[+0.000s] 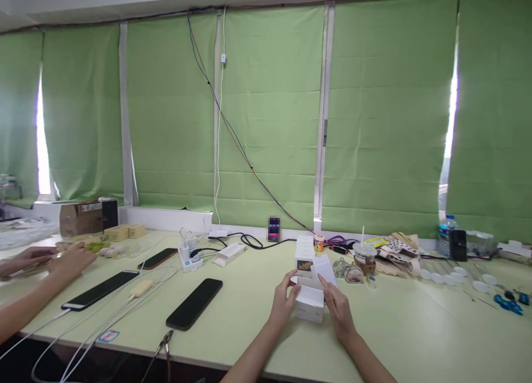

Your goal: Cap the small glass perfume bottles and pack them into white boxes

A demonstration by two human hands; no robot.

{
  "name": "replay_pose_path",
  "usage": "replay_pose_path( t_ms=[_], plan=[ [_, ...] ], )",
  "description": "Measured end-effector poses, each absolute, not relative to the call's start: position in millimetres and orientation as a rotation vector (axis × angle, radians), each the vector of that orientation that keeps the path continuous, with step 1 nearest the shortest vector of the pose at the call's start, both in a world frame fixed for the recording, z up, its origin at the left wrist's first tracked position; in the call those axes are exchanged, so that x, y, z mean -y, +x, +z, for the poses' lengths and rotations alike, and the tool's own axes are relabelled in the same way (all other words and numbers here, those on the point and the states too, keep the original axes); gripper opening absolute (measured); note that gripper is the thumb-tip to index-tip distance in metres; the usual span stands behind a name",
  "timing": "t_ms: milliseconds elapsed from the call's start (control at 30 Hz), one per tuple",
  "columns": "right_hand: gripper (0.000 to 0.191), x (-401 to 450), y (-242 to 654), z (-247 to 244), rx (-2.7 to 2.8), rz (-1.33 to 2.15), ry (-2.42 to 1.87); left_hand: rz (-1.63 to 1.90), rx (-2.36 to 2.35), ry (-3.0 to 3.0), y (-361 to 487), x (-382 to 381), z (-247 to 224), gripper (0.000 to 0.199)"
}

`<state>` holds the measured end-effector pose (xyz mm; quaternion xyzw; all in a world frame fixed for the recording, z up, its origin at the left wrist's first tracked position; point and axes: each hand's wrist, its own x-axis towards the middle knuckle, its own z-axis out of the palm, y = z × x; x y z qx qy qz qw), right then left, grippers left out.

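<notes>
A small white box (310,309) stands on the pale table with its top flap raised, between my two hands. My left hand (285,299) grips its left edge, thumb and fingers pressed at the upper rim. On the other side my right hand (337,307) holds the white flap (326,271) and the box's right edge between thumb and fingers. Just behind, a row of white boxes (305,250) reaches toward the wall, the nearest showing a dark and gold picture. The inside of the held box is mostly hidden.
Black phone (194,304), tablet (100,290) and white cables lie left, near a power strip (190,261). Another person's hands (70,258) work at far left. A drink cup (366,256), glass jars (353,274) and white discs (481,286) are right.
</notes>
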<state>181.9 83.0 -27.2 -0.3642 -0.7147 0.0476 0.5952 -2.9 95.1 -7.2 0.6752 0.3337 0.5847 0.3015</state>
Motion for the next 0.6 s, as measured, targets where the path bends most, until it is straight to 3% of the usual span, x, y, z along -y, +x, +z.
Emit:
replay_pose_path(
  t_ms=[233,600],
  plan=[
    [0.041,-90,182,-32,1.693,0.045,-0.918,1.55,-1.017,1.849,0,-92,-11,0.03],
    [0.039,-95,179,-40,1.688,-0.065,-0.943,1.505,-1.001,1.968,2,-95,-17,0.04]
  ],
)
